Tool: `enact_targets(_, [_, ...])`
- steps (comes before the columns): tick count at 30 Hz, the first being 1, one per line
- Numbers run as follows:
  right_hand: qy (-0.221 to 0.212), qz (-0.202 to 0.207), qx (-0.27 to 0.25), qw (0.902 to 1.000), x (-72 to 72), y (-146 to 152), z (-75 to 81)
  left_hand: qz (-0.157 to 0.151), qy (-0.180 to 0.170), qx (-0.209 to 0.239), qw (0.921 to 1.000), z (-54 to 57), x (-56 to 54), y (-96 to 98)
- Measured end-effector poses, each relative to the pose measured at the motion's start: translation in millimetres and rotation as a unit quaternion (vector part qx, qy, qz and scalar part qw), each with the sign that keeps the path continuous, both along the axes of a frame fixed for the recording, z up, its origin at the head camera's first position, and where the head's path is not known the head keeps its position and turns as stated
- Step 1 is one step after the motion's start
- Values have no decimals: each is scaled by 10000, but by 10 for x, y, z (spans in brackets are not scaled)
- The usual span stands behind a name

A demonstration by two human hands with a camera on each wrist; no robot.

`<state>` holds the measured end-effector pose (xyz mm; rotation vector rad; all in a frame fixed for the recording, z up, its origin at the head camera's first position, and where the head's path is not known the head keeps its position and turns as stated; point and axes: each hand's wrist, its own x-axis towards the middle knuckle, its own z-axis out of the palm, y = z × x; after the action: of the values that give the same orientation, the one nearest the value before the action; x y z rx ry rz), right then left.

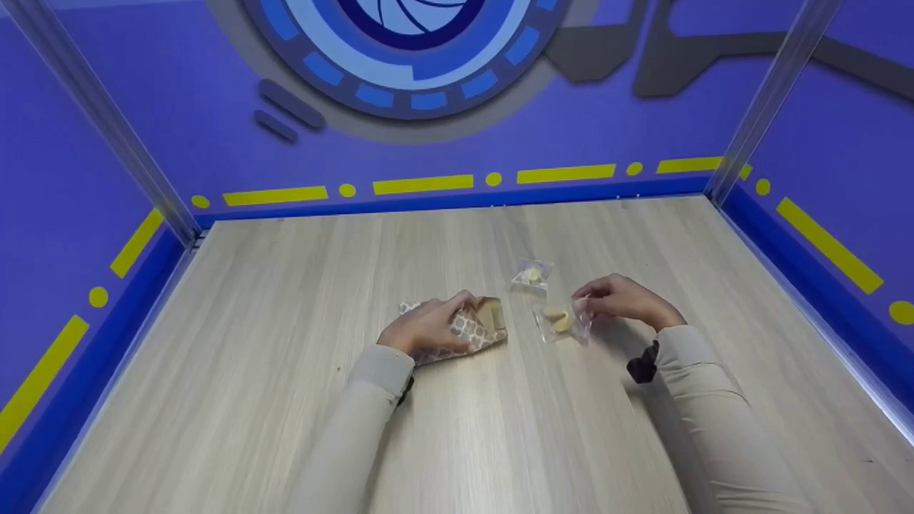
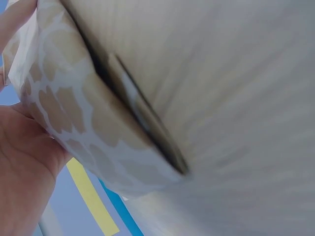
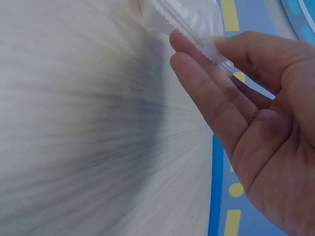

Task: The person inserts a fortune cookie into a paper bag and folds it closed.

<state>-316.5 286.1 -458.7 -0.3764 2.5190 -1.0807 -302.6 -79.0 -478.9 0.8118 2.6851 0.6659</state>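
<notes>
My left hand (image 1: 431,325) grips a paper bag (image 1: 471,330) with a tan-and-white lattice pattern. The bag lies on its side, and its mouth faces right, showing a brown inside. In the left wrist view the patterned bag (image 2: 88,113) fills the upper left, its edge against the table. My right hand (image 1: 623,301) pinches the edge of a clear wrapper with a fortune cookie (image 1: 560,323) in it, just right of the bag's mouth. The right wrist view shows the wrapper's crimped end (image 3: 189,29) between thumb and fingers. Behind it lies a second clear packet (image 1: 531,275) with pale pieces inside.
Both hands work over a light wood table (image 1: 285,300). Purple-blue panels (image 1: 178,93) with yellow marks stand along its back and sides, and metal posts (image 1: 775,93) rise at the back corners.
</notes>
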Motion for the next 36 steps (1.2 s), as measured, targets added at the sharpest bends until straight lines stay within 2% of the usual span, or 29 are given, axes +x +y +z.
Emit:
enact_targets(20, [233, -230, -176, 9993, -41, -55, 13, -52, 74, -4, 10000, 4, 0, 5])
enact_targets(28, [170, -357, -385, 9985, -21, -72, 38, -18, 29, -48, 10000, 4, 0, 9])
enact_targets(36, [173, -830, -695, 9940, -20, -117, 30, -49, 2, 19, 10000, 11, 6, 3])
